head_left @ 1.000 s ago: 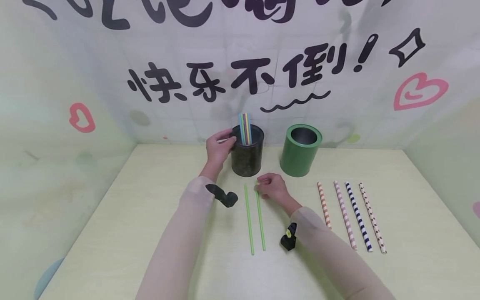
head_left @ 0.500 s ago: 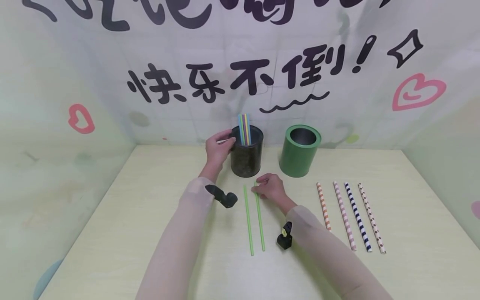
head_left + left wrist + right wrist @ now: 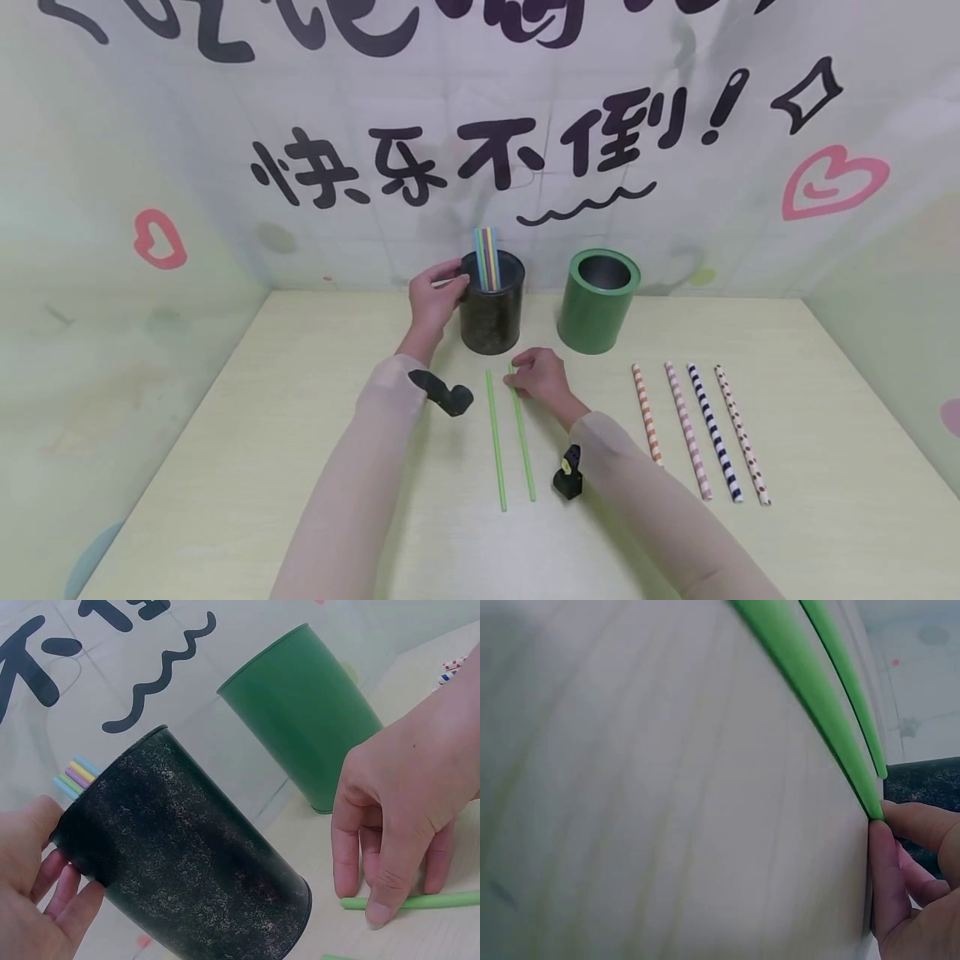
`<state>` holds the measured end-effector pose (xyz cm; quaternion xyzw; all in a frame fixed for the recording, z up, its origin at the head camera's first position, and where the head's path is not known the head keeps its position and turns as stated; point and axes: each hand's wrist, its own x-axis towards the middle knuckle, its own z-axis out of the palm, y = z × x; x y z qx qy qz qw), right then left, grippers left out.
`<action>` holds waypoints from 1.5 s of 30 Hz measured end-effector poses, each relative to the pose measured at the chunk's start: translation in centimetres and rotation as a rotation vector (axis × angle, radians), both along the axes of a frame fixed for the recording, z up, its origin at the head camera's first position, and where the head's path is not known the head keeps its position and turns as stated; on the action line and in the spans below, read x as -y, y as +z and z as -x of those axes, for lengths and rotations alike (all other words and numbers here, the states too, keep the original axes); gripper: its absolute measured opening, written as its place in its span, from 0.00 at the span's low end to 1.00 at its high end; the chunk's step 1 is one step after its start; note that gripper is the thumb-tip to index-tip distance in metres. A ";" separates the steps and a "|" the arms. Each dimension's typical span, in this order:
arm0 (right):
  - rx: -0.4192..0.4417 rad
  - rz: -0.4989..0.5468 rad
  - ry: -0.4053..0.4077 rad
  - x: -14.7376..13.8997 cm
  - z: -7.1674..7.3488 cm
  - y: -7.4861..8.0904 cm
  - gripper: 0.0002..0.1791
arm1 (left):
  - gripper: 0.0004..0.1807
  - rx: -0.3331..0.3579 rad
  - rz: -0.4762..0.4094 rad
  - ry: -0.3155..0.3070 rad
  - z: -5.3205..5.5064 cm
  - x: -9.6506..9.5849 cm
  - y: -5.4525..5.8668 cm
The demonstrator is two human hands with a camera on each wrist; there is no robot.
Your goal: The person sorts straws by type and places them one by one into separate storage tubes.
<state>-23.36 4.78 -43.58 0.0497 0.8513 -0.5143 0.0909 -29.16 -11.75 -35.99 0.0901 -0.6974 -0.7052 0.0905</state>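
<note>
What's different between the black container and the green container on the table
The black container looks speckled; the green container is evenly coloured. Coloured straws stick out of the black container; none stick out of the green container. The left hand holds the black container near its top; no hand touches the green container. Both are round, open-topped and upright on the table.

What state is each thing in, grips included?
Black can: upright, open-topped
Colored straws: standing in black can
Green can: upright, open-topped
Left green straw: lying flat
Right green straw: pinched at far end
Patterned straws: lying side by side
Left grip: holding black can
Right grip: pinching right green straw
</note>
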 end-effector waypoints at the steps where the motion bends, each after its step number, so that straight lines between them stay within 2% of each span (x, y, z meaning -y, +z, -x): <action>1: 0.001 -0.005 0.001 0.0 0.0 0.0 0.15 | 0.18 0.000 0.000 0.002 0.0 0.0 -0.1; 7: 0.003 -0.011 0.004 0.1 0.1 -0.1 0.13 | 0.18 0.002 0.000 0.007 0.0 0.0 -0.2; 19: 0.046 0.044 -0.020 -0.5 0.5 -0.2 0.12 | 0.18 -0.004 0.004 0.000 0.0 0.0 0.0; 25: 0.047 0.109 -0.025 -0.8 0.8 -0.2 0.12 | 0.18 0.006 0.016 -0.002 0.1 0.0 0.0; 27: 0.014 0.148 -0.013 -1.0 0.8 -0.1 0.11 | 0.18 0.010 0.015 -0.004 0.1 0.0 0.0; 30: -0.018 0.198 -0.011 -1.2 0.9 0.6 0.12 | 0.18 0.011 0.014 -0.005 0.1 0.0 -0.1; 37: -0.065 0.290 -0.024 -1.2 1.2 3.3 0.16 | 0.18 0.009 0.008 0.000 0.0 0.0 0.0; 45: -0.202 0.316 -0.025 -1.5 2.4 6.7 0.16 | 0.18 0.017 0.018 -0.002 0.1 0.0 0.0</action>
